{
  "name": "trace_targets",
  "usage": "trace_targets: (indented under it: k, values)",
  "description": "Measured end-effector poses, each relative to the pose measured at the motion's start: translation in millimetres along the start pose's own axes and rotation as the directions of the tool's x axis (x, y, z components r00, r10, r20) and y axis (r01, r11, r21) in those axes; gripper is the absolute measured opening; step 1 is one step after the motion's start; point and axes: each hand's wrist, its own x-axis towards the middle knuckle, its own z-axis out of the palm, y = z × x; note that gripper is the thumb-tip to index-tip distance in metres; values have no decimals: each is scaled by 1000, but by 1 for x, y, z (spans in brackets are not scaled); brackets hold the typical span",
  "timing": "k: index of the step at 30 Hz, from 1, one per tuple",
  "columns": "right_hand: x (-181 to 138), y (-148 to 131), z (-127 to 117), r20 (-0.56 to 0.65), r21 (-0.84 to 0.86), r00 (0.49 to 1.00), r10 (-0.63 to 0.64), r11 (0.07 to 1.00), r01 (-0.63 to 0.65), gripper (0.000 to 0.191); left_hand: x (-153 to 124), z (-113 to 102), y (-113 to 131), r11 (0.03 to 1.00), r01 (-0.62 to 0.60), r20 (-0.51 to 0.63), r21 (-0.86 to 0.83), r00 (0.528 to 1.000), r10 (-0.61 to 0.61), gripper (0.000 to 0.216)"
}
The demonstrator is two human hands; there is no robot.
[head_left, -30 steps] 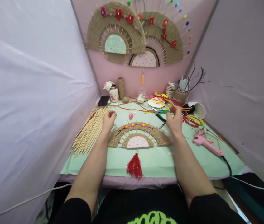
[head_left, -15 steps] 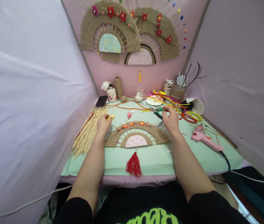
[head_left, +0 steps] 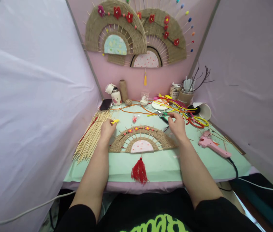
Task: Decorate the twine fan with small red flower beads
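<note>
In front of you, the half-round brown twine fan (head_left: 142,140) already bears coral flowers (head_left: 136,128) and red tassel (head_left: 139,172). Your left hand (head_left: 107,130) pinches a small loose yellow piece (head_left: 115,121); whether your right hand (head_left: 177,126) holds anything, I can't tell.

We're riding on the wearer's head here, looking forward and down, with a black shirt (head_left: 148,204) right up close along the bottom edge! Both forearms (head_left: 91,175) stretch away from the lens, left hand (head_left: 107,129) and right hand (head_left: 178,125) around mid-frame, green tabletop (head_left: 124,167) below. Farther off, the pink back panel (head_left: 121,71) faces us, cropped on top. Pale cloth walls (head_left: 30,90) flank this wide view; the lower right corner seems too dim to read.
</note>
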Motion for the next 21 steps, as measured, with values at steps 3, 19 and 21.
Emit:
trace_targets:
  k: [3, 19, 21]
  values:
    - [-1, 0, 1, 40, 28, 998, 40, 999, -41, 31, -1, -1, 2, 1000, -8, 20, -9, 1000, 8, 31]
    - [-3, 3, 0, 298, -284, 950, 96, 959, -8, 30, -11, -18, 8, 827, 346, 433, -442, 890, -141, 41]
    - [-2, 5, -1, 295, -313, 949, 115, 950, -18, 30, -11, -19, 6, 863, 289, 406, -414, 907, -109, 42]
